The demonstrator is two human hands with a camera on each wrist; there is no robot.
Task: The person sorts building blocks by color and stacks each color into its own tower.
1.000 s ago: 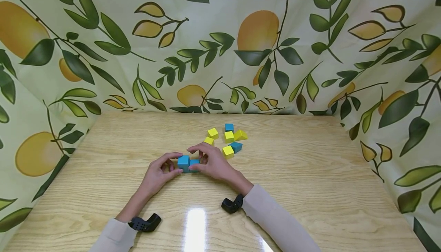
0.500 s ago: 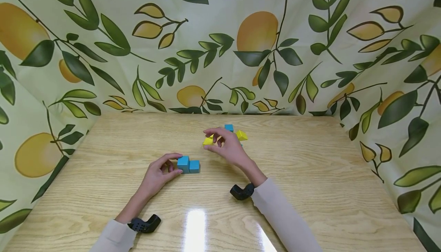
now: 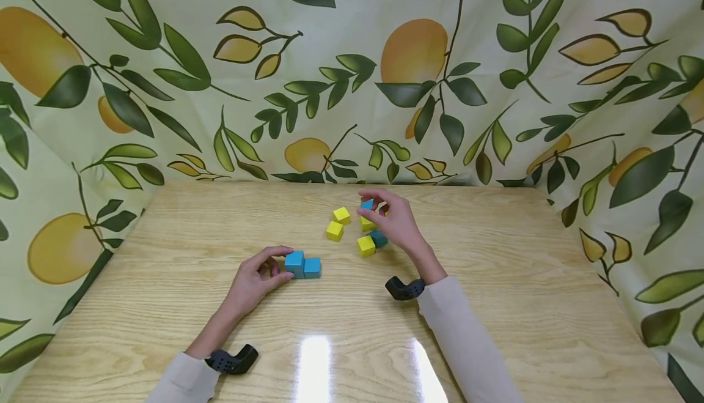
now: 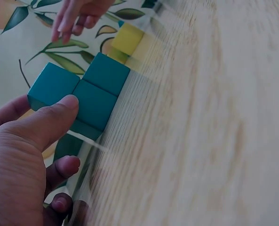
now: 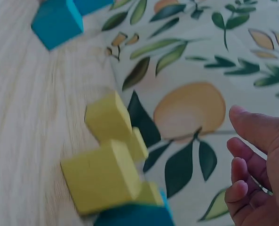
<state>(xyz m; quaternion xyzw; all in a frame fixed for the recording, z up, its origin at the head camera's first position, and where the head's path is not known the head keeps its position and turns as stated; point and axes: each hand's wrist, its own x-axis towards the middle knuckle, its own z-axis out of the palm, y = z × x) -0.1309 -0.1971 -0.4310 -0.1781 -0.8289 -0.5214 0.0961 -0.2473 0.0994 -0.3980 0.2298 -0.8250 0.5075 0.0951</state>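
My left hand [image 3: 255,280] pinches a stack of two blue cubes [image 3: 294,264] between thumb and fingers, at the left of the table. A third blue cube [image 3: 311,268] stands against the stack's right side. In the left wrist view the thumb presses the lower stacked cube [image 4: 96,106], with the upper cube [image 4: 54,84] on it. My right hand [image 3: 397,219] hovers over the far blocks, thumb and fingers apart around a blue cube [image 3: 367,205]. The right wrist view shows nothing held in the right hand [image 5: 259,165]. The hand partly hides a yellow block [image 3: 367,224] beside that cube.
Two yellow cubes, a farther one [image 3: 341,215] and a nearer one [image 3: 334,231], lie left of the right hand. Another yellow cube [image 3: 365,246] touches a darker blue block [image 3: 378,238]. A patterned cloth [image 3: 330,97] rises behind the wooden table [image 3: 495,256].
My right hand has left the third blue cube beside the stack and moved away and rightward, over the yellow blocks to the far blue cube. The left hand has stayed on the stack.
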